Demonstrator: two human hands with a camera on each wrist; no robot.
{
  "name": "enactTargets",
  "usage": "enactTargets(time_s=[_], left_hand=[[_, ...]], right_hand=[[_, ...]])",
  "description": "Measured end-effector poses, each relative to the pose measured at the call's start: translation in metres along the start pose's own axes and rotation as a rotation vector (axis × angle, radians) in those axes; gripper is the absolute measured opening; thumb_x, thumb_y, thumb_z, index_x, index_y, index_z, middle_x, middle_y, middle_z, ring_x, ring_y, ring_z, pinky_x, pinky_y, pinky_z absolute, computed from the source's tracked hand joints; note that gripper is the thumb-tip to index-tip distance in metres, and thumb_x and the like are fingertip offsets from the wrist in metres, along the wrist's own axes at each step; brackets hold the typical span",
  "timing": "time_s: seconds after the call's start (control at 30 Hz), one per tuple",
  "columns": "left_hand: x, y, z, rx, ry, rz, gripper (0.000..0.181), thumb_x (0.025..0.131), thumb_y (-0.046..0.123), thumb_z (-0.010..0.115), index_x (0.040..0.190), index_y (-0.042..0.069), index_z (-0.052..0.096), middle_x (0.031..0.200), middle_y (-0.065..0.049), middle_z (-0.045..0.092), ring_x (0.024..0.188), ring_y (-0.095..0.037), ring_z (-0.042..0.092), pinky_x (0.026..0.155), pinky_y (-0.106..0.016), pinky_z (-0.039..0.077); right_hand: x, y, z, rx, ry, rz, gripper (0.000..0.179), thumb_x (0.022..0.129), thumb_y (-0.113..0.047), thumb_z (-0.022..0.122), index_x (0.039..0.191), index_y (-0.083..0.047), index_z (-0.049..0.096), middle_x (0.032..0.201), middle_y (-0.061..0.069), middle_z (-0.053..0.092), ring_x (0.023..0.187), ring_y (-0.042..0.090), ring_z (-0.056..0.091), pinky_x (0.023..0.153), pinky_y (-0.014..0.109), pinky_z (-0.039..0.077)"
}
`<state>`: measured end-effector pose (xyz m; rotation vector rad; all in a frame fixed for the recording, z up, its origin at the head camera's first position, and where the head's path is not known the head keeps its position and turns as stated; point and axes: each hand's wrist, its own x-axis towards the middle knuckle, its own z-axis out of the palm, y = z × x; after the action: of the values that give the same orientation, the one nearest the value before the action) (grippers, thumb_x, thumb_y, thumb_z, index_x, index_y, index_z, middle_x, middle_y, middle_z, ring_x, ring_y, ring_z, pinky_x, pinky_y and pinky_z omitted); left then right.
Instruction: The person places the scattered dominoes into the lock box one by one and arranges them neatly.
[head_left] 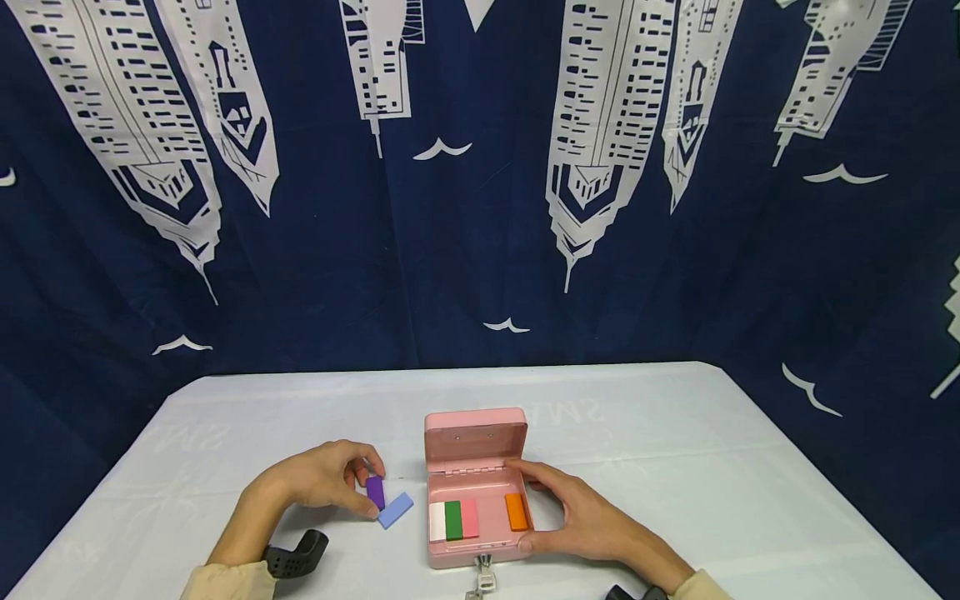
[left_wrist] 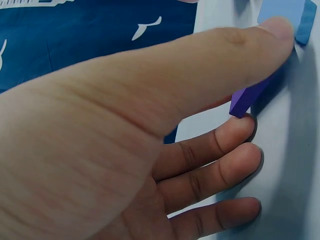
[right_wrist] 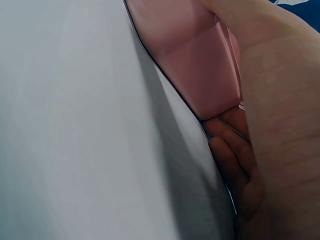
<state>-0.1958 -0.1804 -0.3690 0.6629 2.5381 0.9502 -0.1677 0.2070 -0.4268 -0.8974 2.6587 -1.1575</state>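
Table (head_left: 675, 467), seemingly draped, bears box (head_left: 492, 507) before curtain (head_left: 465, 250).

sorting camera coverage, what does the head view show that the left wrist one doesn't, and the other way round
Only the head view shows the white block, green block, pink block and orange block in the box, and the metal fitting at its front.

Only the left wrist view shows the left hand from the palm side, three fingers in a row below the thumb.

Both show that hand pinching the purple block, plus the blue block, white table and navy cloth.
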Motion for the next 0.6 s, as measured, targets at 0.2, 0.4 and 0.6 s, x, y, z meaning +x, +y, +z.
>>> enactTargets(time_s=[0.2, 0.4, 0.6], left_hand=[[0.0009, -0.0013, -0.0007, -0.004, 0.001, -0.004, 0.04, 0.068, 0.018, 0.09, 0.101, 0.012, 0.068, 0.085, -0.004, 0.06, 0.073, -0.013, 0.051, 0.063, -0.023, 0.041], [0.0018, -0.0044, -0.0027, -0.003, -0.003, 0.044, 0.039, 0.069, 0.019, 0.091, 0.101, 0.012, 0.069, 0.083, -0.004, 0.061, 0.069, -0.01, 0.051, 0.061, -0.021, 0.042], [0.0023, -0.0034, -0.0027, 0.008, 0.001, 0.046, 0.038, 0.069, 0.02, 0.091, 0.1, 0.012, 0.071, 0.082, -0.002, 0.062, 0.071, -0.009, 0.053, 0.062, -0.021, 0.043]], right_hand=[[0.0002, 0.0002, 0.0002, 0.006, -0.001, -0.004, 0.084, 0.08, -0.046, 0.081, 0.151, -0.039, 0.038, 0.153, -0.012, 0.045, 0.132, 0.012, 0.051, 0.114, 0.032, 0.043], [0.0001, 0.0005, 0.0008, 0.005, 0.011, -0.007, 0.084, 0.079, -0.045, 0.082, 0.15, -0.04, 0.039, 0.153, -0.013, 0.044, 0.132, 0.012, 0.052, 0.114, 0.032, 0.043], [0.0005, 0.0001, 0.0007, 0.008, 0.013, -0.003, 0.084, 0.078, -0.045, 0.082, 0.15, -0.041, 0.039, 0.153, -0.014, 0.044, 0.131, 0.012, 0.052, 0.114, 0.032, 0.043]])
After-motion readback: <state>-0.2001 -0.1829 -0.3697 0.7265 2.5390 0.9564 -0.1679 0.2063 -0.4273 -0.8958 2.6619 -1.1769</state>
